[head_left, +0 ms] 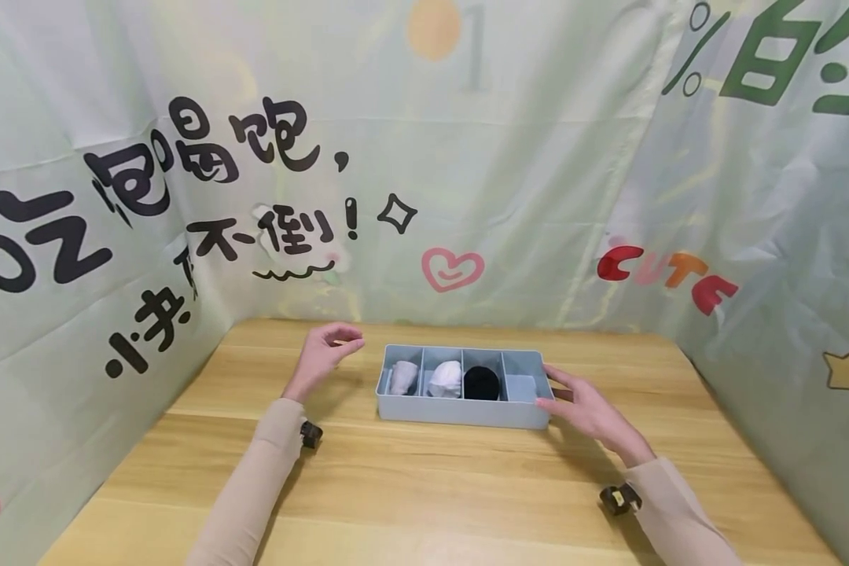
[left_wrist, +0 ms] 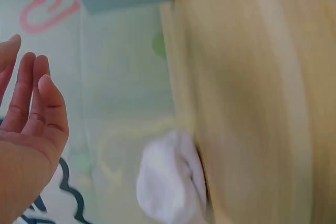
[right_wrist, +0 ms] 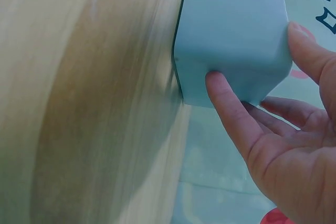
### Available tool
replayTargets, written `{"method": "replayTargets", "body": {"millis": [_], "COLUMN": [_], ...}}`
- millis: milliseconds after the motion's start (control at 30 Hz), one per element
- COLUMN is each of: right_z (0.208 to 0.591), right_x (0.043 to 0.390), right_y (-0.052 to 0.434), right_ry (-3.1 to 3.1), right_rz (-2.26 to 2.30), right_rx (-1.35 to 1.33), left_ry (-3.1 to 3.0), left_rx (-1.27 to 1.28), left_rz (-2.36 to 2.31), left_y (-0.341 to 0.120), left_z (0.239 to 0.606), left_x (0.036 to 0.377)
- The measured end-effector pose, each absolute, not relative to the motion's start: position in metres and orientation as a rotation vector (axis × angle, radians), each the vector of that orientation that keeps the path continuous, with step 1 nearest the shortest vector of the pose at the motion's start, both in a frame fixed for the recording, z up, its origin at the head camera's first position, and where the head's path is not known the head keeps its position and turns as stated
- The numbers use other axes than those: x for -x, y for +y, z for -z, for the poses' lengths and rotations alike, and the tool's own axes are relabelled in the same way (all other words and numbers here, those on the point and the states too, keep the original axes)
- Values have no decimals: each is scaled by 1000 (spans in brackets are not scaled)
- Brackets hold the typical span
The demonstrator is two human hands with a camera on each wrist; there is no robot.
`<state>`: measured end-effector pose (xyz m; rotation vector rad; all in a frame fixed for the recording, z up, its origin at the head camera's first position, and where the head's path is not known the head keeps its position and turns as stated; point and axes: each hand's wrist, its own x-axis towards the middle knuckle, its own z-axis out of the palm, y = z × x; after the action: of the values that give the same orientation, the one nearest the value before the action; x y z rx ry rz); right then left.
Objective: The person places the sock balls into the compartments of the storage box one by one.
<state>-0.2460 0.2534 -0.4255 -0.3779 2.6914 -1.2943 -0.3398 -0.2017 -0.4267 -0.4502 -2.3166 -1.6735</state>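
A light blue-grey divided storage box stands on the table. From left to right, its compartments hold a rolled grey sock, a bundled white sock and a rolled black sock. My right hand holds the box's right end, its thumb at the front corner; in the right wrist view a finger presses the end wall. Left of the box, my left hand hovers with loosely bent fingers and nothing in them. A blurred white bundled cloth lies near it in the left wrist view; the head view does not show it.
The wooden table extends in front of the box and to both sides. A printed fabric curtain hangs behind the table and along its left and right edges.
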Motion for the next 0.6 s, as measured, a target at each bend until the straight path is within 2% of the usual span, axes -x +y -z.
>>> {"method": "replayTargets", "body": {"millis": [600], "right_z": [427], "right_x": [246], "right_y": [254], "right_ry": [2685], "right_rz": [1321], "right_rx": [384], "left_ry": [-2385], "left_rx": [-28], "left_rz": [1824], "left_y": [-262], "left_z": [433], "left_x": [363]}}
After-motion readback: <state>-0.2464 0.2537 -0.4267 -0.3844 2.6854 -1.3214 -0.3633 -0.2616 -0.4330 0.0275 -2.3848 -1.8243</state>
